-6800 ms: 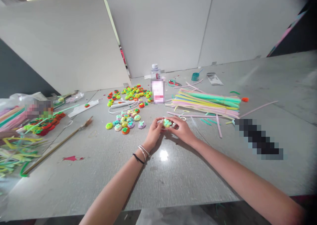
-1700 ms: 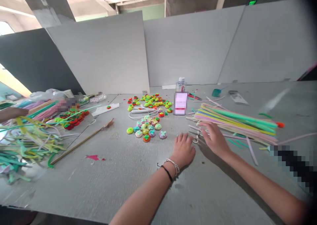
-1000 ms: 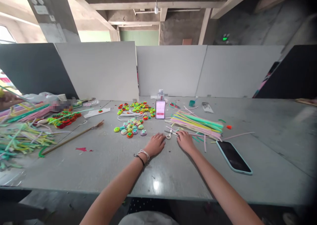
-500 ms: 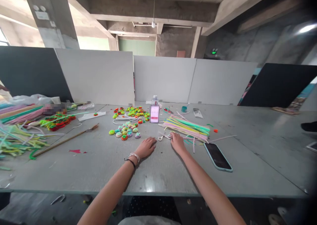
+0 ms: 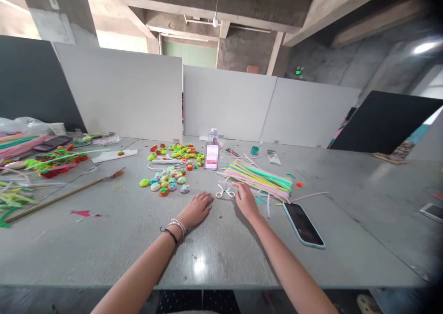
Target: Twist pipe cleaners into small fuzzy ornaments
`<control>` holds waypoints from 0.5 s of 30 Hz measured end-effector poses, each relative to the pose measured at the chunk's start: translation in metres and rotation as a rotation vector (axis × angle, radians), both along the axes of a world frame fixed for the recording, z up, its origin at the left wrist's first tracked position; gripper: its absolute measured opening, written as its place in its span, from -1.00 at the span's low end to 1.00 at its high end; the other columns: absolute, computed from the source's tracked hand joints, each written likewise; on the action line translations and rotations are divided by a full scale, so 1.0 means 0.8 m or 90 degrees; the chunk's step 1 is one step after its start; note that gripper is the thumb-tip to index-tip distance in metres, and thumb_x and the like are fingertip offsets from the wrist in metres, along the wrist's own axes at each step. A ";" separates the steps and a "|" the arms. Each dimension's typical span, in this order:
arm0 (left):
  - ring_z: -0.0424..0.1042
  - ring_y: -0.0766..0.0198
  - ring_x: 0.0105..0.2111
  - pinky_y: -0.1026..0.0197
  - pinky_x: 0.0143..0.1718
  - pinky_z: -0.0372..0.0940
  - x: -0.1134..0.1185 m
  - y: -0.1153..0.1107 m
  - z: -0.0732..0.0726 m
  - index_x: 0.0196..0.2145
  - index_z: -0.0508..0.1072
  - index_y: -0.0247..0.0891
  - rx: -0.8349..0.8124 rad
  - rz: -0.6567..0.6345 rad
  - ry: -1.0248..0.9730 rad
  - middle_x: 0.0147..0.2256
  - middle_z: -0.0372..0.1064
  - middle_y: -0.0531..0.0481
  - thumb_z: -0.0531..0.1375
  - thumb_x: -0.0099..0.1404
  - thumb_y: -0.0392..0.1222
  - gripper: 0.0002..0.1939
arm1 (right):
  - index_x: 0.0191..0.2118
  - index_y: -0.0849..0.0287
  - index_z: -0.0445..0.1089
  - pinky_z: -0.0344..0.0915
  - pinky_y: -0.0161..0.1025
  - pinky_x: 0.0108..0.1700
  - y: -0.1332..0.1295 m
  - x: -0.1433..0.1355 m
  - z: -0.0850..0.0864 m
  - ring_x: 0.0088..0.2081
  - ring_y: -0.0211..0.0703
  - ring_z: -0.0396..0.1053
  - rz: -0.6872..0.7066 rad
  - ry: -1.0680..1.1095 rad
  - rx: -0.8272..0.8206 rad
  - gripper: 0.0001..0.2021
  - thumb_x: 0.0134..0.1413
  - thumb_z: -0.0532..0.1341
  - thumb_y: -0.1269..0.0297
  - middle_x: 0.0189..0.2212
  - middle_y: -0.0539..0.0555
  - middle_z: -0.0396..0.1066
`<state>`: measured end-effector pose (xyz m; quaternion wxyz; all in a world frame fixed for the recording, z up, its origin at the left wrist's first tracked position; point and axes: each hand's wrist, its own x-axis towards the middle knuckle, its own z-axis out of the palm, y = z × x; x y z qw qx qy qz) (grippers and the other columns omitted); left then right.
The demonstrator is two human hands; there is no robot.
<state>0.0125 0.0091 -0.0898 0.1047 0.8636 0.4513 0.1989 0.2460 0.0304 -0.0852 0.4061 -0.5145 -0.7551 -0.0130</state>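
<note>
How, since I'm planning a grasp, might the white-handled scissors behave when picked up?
The scissors may pivot if lifted by one loop, since their handles are spread. Lying flat, they seem unlikely to roll. They look small, so probably light.

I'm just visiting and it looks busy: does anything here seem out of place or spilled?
Mostly a ragged red patch stands out against the grey tabletop, well left of the left hand; scrap or stain, I can't tell. An orange bit also sits apart, beyond the right end of the bundle of strips.

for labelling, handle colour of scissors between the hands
The scissors' handles are white, clearest in head view.
</note>
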 end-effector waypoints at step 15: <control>0.31 0.20 -0.19 0.13 -0.08 0.20 0.050 -0.029 -0.004 -0.23 0.38 -0.29 -0.100 -0.038 -0.367 -0.21 0.37 -0.14 -0.10 0.34 -0.23 -0.72 | 0.05 0.13 0.19 0.19 0.05 0.11 -0.054 -0.051 0.039 0.03 -0.08 0.24 0.313 -0.099 0.074 -0.54 0.02 0.00 0.60 -0.11 0.13 0.35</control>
